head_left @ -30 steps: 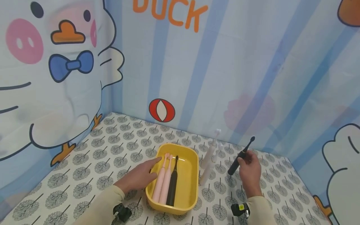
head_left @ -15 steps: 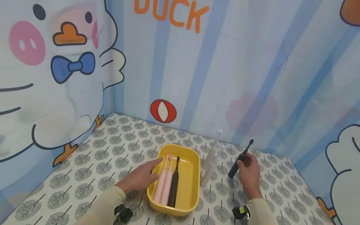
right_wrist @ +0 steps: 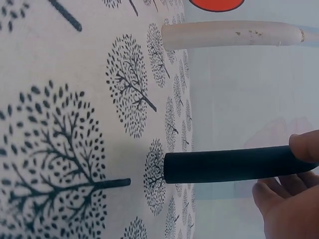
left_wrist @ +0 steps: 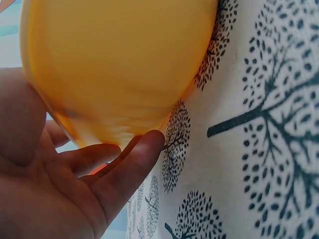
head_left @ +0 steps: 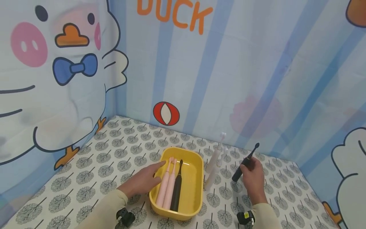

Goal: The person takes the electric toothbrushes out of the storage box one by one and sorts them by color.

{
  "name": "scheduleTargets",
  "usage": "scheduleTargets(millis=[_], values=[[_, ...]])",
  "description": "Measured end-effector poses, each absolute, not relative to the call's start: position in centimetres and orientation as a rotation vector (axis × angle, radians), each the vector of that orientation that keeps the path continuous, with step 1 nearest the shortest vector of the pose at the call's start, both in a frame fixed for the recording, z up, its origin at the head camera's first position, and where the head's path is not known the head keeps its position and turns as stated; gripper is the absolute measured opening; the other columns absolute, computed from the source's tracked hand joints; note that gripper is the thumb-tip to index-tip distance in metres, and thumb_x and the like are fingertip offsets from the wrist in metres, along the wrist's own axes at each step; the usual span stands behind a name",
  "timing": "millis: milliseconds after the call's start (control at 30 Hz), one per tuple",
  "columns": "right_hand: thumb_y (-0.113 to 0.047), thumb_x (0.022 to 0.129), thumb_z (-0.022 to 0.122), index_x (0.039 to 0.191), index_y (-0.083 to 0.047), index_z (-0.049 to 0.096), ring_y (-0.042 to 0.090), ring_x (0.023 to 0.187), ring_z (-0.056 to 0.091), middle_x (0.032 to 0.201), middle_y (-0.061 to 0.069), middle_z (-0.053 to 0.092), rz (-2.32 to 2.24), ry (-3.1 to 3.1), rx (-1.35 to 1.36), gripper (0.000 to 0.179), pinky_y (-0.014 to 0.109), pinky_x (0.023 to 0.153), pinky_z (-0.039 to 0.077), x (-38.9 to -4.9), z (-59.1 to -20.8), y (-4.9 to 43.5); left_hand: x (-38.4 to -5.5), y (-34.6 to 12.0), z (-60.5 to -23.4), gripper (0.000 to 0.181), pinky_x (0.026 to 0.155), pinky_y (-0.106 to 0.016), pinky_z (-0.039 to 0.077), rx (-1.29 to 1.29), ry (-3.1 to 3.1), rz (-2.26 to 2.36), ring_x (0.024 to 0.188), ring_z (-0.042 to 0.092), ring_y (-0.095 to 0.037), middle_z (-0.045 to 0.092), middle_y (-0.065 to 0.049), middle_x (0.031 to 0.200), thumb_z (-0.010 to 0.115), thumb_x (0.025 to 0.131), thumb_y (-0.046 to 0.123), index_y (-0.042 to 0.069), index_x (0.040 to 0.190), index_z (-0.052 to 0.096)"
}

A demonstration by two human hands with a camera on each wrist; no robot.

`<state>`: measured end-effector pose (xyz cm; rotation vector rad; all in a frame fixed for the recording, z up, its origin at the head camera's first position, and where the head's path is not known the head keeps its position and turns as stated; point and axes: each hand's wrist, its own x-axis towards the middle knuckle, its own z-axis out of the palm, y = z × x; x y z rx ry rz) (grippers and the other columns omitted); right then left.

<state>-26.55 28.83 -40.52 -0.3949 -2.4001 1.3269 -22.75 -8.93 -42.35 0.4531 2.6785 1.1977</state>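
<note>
My right hand (head_left: 253,178) pinches a black electric toothbrush (head_left: 238,171) near the top of its handle, brush head up and slightly tilted. In the right wrist view, the lower end of this black handle (right_wrist: 214,166) is at or just above the tablecloth; contact is unclear. My left hand (head_left: 143,180) grips the left rim of a yellow plastic bin (head_left: 201,184), fingers against the outer wall (left_wrist: 119,64). Inside lie two pink electric toothbrushes (head_left: 162,190) and a second black one (head_left: 176,194), side by side. Right of the bin, two white electric toothbrushes (head_left: 212,162) stand upright.
A tree-patterned cloth (head_left: 114,159) covers the table. Behind it hangs a striped blue curtain (head_left: 137,79) with duck prints, close to the table's back edge. The white toothbrushes stand between the bin and my right hand.
My right hand has lowered the black toothbrush slightly. The left hand stays on the bin, and the other toothbrushes have not moved. The head view has shifted a little.
</note>
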Motion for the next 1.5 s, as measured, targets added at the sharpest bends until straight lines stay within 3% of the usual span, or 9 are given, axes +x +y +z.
scheduleTargets(millis=[367, 700, 1033, 1233, 1500], values=[[-0.034, 0.092, 0.053, 0.146, -0.009, 0.02, 0.034, 0.13, 0.029, 0.144, 0.012, 0.031, 1.345, -2.338, -0.396, 0.068, 0.051, 0.099, 0.033, -24.0, -39.3, 29.1, -22.8, -8.8, -42.5, 0.058, 0.101, -0.047, 0.032, 0.451, 2.692, 1.169, 0.127, 0.036, -0.027, 0.034, -0.005, 0.144, 0.048, 0.091, 0.015, 0.018, 0.145, 0.03], [-0.035, 0.093, 0.049, 0.145, -0.01, 0.022, 0.026, 0.131, 0.029, 0.142, 0.009, 0.033, 1.423, -2.163, -0.512, 0.064, 0.045, 0.102, 0.032, -21.0, -35.5, 27.2, -22.7, -8.8, -42.6, 0.058, 0.102, -0.045, 0.032, 0.423, 2.699, 1.167, 0.128, 0.035, -0.025, 0.033, -0.003, 0.145, 0.047, 0.091, 0.017, 0.02, 0.146, 0.029], [-0.022, 0.094, 0.052, 0.135, -0.005, 0.038, 0.022, 0.118, 0.045, 0.126, 0.009, 0.049, 1.525, -2.086, -0.267, 0.047, 0.037, 0.099, 0.037, -18.9, -33.2, 24.8, -22.6, -8.8, -42.5, 0.058, 0.101, -0.045, 0.033, 0.419, 2.7, 1.182, 0.127, 0.036, -0.026, 0.034, -0.004, 0.144, 0.047, 0.091, 0.016, 0.02, 0.146, 0.029], [-0.013, 0.093, 0.054, 0.124, 0.001, 0.048, 0.022, 0.105, 0.057, 0.116, 0.013, 0.055, 1.774, -1.996, -0.067, 0.034, 0.027, 0.088, 0.047, -18.1, -32.2, 22.6, -22.7, -8.7, -42.5, 0.058, 0.101, -0.045, 0.032, 0.417, 2.706, 1.178, 0.128, 0.036, -0.026, 0.035, -0.004, 0.144, 0.048, 0.091, 0.017, 0.02, 0.146, 0.029], [-0.02, 0.092, 0.055, 0.122, 0.008, 0.046, 0.031, 0.104, 0.058, 0.119, 0.025, 0.053, 2.205, -2.023, 0.126, 0.042, 0.035, 0.086, 0.048, -17.9, -32.4, 20.1, -22.7, -8.6, -42.5, 0.058, 0.101, -0.046, 0.032, 0.388, 2.706, 1.174, 0.128, 0.035, -0.025, 0.036, -0.004, 0.143, 0.049, 0.09, 0.018, 0.021, 0.146, 0.03]])
